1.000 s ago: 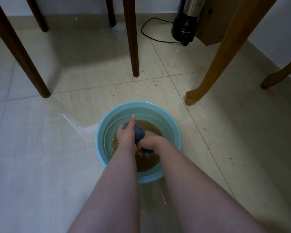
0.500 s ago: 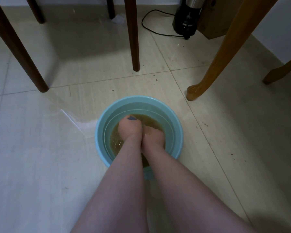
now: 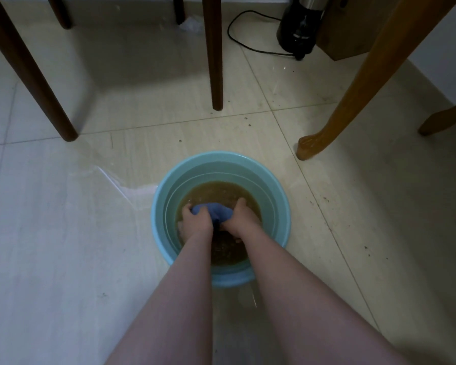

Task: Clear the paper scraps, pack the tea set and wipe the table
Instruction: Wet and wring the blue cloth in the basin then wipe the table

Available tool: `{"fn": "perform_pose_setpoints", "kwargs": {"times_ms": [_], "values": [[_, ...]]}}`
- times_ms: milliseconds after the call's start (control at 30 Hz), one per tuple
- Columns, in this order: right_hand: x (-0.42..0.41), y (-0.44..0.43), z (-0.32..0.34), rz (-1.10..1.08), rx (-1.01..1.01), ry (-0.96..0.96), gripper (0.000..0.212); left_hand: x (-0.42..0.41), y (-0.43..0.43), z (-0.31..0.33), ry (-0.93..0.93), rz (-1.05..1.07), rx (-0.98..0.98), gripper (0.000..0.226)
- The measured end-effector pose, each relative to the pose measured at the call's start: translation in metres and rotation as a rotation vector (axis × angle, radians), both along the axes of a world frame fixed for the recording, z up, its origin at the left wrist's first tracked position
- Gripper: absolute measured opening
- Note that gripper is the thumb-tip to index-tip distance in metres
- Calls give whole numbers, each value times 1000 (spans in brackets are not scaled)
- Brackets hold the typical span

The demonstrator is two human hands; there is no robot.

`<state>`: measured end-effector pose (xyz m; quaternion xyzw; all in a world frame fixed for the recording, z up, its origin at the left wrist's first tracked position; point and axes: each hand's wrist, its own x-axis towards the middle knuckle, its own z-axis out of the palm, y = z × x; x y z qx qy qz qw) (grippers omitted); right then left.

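A light blue plastic basin (image 3: 279,201) stands on the tiled floor, holding murky brown water. Both my hands are inside it. My left hand (image 3: 195,219) grips the left end of a blue cloth (image 3: 216,210), and my right hand (image 3: 238,219) grips its right end. The cloth bunches up between them, just above the water. Its lower part is hidden behind my hands.
Dark wooden legs (image 3: 216,61) stand behind the basin and at the far left (image 3: 32,75). A lighter curved wooden leg (image 3: 353,83) is at the right. A black appliance (image 3: 298,27) with a cord and a brown box (image 3: 345,35) sit by the wall. A wet patch (image 3: 121,185) lies left of the basin.
My hands were pressed together down in the water with the cloth nearly hidden; now they have drawn apart and the blue cloth shows between them.
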<state>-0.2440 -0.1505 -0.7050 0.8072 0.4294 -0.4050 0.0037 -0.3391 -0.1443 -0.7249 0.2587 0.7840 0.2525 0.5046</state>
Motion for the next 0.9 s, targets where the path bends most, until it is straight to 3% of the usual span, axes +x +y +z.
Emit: {"fn": "perform_pose_setpoints", "kwargs": {"times_ms": [67,133,200,233,267,333,367,433,533,667,733,800,867,900], "values": [[0,0,-8,-32,56,24,66,-8,-5,-1,132,-133,18,42],[2,2,-14,-225,-14,282,48,-15,-8,-7,202,-257,59,40],[5,3,-15,-445,-159,469,48,-20,-8,-14,203,-305,86,42],[7,5,-13,-476,-170,423,50,-20,-7,-16,195,-306,97,45],[10,6,-14,-416,-132,258,53,-19,-6,-18,192,-303,106,47],[12,5,-17,-191,66,-226,51,-14,-3,-21,194,-269,122,49],[11,5,-16,-110,214,-363,49,-10,-1,-22,178,-225,127,49],[6,5,-17,18,419,-384,45,-2,4,-21,133,-91,134,50],[-7,0,-34,267,205,-321,50,3,11,-21,73,96,76,54],[-20,-18,-42,109,97,-432,51,1,11,-31,-19,179,-70,48],[-24,-19,-40,-79,107,-384,44,2,8,-32,-52,233,-113,34],[-24,-15,-37,-244,86,-196,30,1,1,-33,-85,226,-146,26],[-19,-9,-31,-452,122,186,12,-1,-3,-34,-177,205,-122,31],[-17,-8,-25,-544,147,386,14,-1,-4,-32,-262,207,-107,41]]}}
